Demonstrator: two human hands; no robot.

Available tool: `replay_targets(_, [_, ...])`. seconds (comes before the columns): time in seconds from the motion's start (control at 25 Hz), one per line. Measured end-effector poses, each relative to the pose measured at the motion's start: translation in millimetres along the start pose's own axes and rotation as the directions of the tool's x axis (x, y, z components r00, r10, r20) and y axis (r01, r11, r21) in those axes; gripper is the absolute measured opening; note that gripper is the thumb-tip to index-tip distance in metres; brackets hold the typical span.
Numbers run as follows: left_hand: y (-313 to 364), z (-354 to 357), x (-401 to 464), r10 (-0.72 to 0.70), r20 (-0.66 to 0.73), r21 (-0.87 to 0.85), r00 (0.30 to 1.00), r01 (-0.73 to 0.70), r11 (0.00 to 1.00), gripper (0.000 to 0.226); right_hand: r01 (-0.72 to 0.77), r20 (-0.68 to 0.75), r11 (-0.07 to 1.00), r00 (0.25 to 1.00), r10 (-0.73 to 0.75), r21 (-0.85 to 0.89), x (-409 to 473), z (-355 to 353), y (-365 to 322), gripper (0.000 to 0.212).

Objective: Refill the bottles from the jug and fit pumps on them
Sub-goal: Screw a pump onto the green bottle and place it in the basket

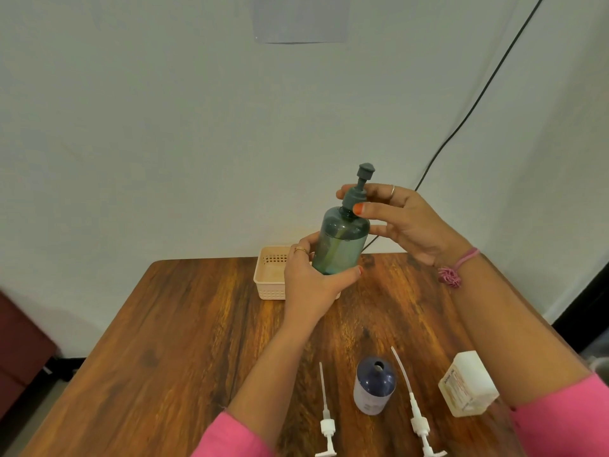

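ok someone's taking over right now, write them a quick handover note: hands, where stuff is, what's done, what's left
Left hand grips the green bottle low on its body, held above the table.
Right hand pinches the collar of the grey pump on that bottle's neck; whether it is fully tight cannot be told.
Blue bottle stands open near the front edge, a white pump lying on its left and another white pump on its right.
Jug sits to the right; basket behind the hands.
Left: finish the green bottle, then fit a pump on the blue one; its fill level is not visible.
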State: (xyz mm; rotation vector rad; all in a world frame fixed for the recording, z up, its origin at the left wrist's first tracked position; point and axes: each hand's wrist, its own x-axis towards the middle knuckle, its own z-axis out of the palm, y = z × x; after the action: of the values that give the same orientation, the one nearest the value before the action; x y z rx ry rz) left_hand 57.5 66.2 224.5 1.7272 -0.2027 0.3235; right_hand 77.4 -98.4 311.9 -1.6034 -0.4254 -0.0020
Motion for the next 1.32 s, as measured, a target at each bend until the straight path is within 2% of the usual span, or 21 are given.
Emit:
replay_targets(0.2, [-2.6, 1.1, -2.1, -0.008, -0.004, -0.005, 1.0, 0.008, 1.0, 0.074, -0.024, -0.106, 0.998, 0.994, 0.018, -0.055, 7.4, 10.8, 2.8, 0.049])
replay_targets(0.32, [-4.7, 0.4, -3.0, -0.016, -0.007, -0.013, 1.0, 0.016, 1.0, 0.074, -0.058, -0.087, 0.989, 0.995, 0.047, -0.133, 8.8, 8.2, 2.0, 0.057])
replay_targets(0.44, [-4.7, -0.8, -1.8, -0.021, -0.005, -0.032, 1.0, 0.021, 0.999, 0.073, -0.063, 0.052, 0.993, 0.996, 0.068, -0.101, 4.8, -0.6, -0.9, 0.045])
replay_targets(0.52, [-4.2, -1.4, -0.2, -0.016, -0.007, -0.032, 1.0, 0.015, 0.999, 0.073, -0.04, 0.036, 0.997, 0.998, 0.042, -0.071, 4.2, 1.2, 0.8, 0.042])
replay_targets(0.64, [-5.8, 0.0, 0.8, 0.003, -0.017, -0.028, 1.0, -0.003, 1.0, 0.072, -0.035, -0.083, 0.998, 0.996, 0.03, -0.056, 8.7, 11.5, 6.1, 0.052])
replay_targets(0.76, [-7.4, 0.8, 0.4, -0.009, -0.014, -0.028, 1.0, 0.009, 1.0, 0.072, -0.076, -0.013, 0.994, 0.997, 0.075, -0.075, 10.2, 10.3, 8.7, 0.053])
replay_targets(0.84, [-8.3, 0.9, 0.9, -0.017, -0.013, -0.035, 1.0, 0.016, 0.999, 0.072, -0.065, 0.025, 0.998, 0.998, 0.066, -0.022, 9.6, 7.9, 8.9, 0.042])
replay_targets(0.96, [-7.9, 1.5, 1.7, -0.009, -0.028, -0.035, 1.0, 0.008, 0.999, 0.072, -0.02, -0.035, 0.999, 0.999, 0.021, 0.031, 12.6, 11.8, 12.6, 0.031])
replay_targets(1.2, [-12.2, -1.1, 1.5, -0.04, -0.069, -0.046, 0.997, 0.037, 0.998, 0.065, -0.02, -0.173, 0.998, 0.984, 0.031, 0.065, 16.2, 29.8, 18.8, 0.032])
replay_targets(1.32, [-14.6, -0.8, 0.9, -0.049, -0.077, -0.046, 0.996, 0.045, 0.998, 0.063, 0.005, -0.263, 0.997, 0.965, 0.016, 0.078, 16.1, 40.4, 22.3, 0.043])
